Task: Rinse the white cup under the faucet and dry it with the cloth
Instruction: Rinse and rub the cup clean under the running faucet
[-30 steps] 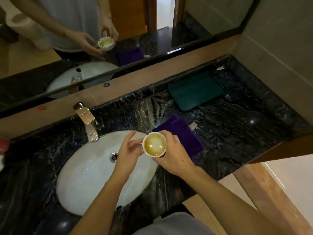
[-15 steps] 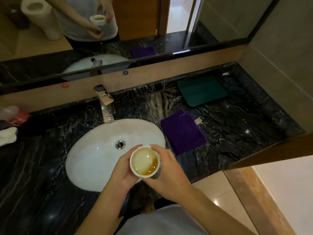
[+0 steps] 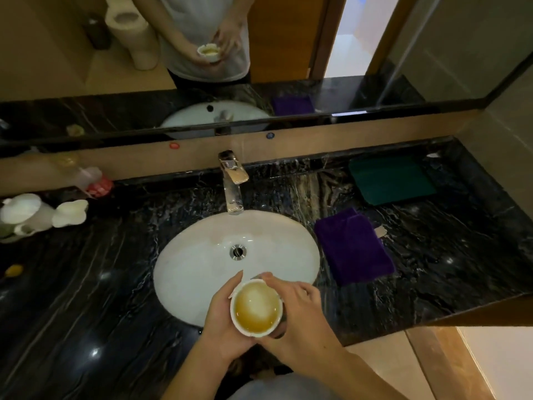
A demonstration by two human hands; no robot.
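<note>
The white cup (image 3: 256,307) holds a little yellowish liquid and is upright over the near rim of the white oval sink (image 3: 202,264). My left hand (image 3: 225,316) cradles its left side and my right hand (image 3: 302,313) grips its right side. The chrome faucet (image 3: 233,183) stands at the back of the sink with no water running. A folded purple cloth (image 3: 353,246) lies on the black marble counter just right of the sink.
A dark green folded cloth (image 3: 392,179) lies at the back right. White ceramic pieces (image 3: 43,213) and a red-capped bottle (image 3: 95,183) sit at the left. The mirror (image 3: 259,53) runs along the back wall. The counter's front edge drops off at the lower right.
The cup and both hands have come back toward me, from beside the purple cloth to the near rim of the sink. The view has shifted to centre the sink.
</note>
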